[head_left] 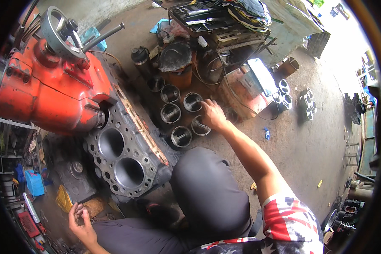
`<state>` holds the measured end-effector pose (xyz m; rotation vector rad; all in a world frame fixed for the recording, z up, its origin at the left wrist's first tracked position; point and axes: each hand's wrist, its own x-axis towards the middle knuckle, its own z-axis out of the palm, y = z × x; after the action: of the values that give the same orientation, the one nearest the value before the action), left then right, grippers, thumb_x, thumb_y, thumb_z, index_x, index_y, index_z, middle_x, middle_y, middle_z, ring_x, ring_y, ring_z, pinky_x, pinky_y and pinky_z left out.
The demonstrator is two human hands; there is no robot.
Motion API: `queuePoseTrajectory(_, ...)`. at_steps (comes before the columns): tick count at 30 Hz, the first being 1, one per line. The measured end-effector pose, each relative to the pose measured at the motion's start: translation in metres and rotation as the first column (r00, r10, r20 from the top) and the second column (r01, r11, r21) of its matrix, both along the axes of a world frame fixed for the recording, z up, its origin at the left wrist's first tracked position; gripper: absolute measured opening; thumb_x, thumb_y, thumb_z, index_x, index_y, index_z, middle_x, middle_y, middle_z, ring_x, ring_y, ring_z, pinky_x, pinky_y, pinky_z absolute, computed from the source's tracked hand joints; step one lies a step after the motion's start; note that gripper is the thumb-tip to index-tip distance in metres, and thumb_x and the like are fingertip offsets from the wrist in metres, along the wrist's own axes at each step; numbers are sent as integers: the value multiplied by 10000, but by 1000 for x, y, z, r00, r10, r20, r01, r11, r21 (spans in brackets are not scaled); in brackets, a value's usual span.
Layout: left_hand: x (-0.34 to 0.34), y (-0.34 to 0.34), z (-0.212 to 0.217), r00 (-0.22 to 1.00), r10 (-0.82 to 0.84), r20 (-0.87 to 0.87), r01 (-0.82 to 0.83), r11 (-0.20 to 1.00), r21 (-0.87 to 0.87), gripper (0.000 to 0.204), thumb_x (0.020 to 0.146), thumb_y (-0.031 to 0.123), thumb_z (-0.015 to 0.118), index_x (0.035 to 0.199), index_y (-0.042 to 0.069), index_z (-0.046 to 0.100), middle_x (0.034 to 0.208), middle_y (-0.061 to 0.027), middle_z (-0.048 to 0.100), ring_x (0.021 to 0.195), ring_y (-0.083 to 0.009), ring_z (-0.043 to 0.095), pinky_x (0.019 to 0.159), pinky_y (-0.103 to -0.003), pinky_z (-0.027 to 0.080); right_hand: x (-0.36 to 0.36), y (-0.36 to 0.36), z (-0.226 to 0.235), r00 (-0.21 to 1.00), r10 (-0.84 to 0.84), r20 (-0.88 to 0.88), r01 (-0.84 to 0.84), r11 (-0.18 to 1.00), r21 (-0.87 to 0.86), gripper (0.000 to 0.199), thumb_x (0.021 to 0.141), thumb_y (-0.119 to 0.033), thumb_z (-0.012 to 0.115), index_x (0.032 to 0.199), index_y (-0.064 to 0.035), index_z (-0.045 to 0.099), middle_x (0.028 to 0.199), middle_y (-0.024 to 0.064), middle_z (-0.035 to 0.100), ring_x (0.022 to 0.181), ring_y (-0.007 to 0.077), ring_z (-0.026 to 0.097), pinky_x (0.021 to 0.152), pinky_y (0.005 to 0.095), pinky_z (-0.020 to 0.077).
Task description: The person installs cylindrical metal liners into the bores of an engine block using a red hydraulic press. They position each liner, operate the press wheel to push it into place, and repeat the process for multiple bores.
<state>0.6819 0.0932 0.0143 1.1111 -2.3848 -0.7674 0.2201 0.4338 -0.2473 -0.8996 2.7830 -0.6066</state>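
Note:
Several metal pistons stand hollow side up on the floor in a loose cluster. My right hand (214, 115) reaches in at the cluster's right side, fingers spread and bent downward. Its fingertips are at the rim of one piston (192, 102), and another piston (200, 126) lies just below the hand. Whether the fingers touch the rim is hard to make out. My left hand (82, 225) hovers near my left leg, thumb and fingers apart and loosely curled, with nothing in it. In front of me, an engine block (122, 152) shows two wide, smooth cylinder bores.
A red machine (51, 93) with a handwheel (61, 31) sits on the block. Beyond the pistons stand a dark flask (141, 59), a lidded bucket (175, 63) and a tool tray (197, 17). Ring-shaped metal parts (285, 95) rest on the floor to the right.

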Motion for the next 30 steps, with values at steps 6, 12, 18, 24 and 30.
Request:
queuePoseTrajectory(6, -3, -3, -5, 999, -25, -39, 29, 995, 93, 355, 939, -3, 639, 1288, -65, 612, 1101, -152, 697, 965, -183, 658, 891, -315, 524, -19, -19, -21, 996, -36, 83, 5, 939, 343, 419, 902, -164, 582, 1306, -57, 607, 1246, 237, 586, 1180, 401, 600, 951, 503, 528)
queuePoseTrajectory(12, -7, -4, 0, 998, -11, 66, 6, 997, 79, 342, 974, 88, 698, 1273, -63, 633, 1102, -143, 723, 934, -179, 681, 827, -294, 555, -21, -29, -48, 993, -73, 91, 75, 997, -16, 161, 837, -174, 646, 742, -47, 673, 780, 237, 701, 778, 429, 718, 734, 497, 582)
queuePoseTrajectory(18, -20, -4, 3, 998, -27, 61, 20, 993, 120, 341, 968, 104, 733, 1254, -63, 655, 1079, -123, 737, 899, -172, 687, 789, -283, 558, -9, -26, -46, 992, -73, 106, 79, 995, -54, 212, 883, -169, 585, 769, -38, 707, 832, 245, 714, 835, 420, 720, 783, 508, 574)
queuePoseTrajectory(24, -15, -26, -4, 997, -60, -41, 69, 967, 246, 337, 1008, 120, 671, 1300, -45, 627, 1117, -139, 728, 957, -192, 699, 853, -297, 555, 5, -24, -22, 994, 15, 110, -20, 999, 44, 184, 873, -171, 592, 852, -68, 743, 856, 196, 739, 836, 384, 736, 780, 499, 585)
queuePoseTrajectory(30, 82, -86, -64, 863, -19, -505, 386, 671, 634, 541, 1047, 384, 554, 1380, -40, 526, 1210, -217, 655, 1059, -321, 662, 945, -451, 539, 49, 14, 38, 962, -41, 271, 136, 930, -342, 593, 860, -282, 754, 1389, -51, 619, 1225, 241, 702, 1132, 382, 689, 969, 476, 544)
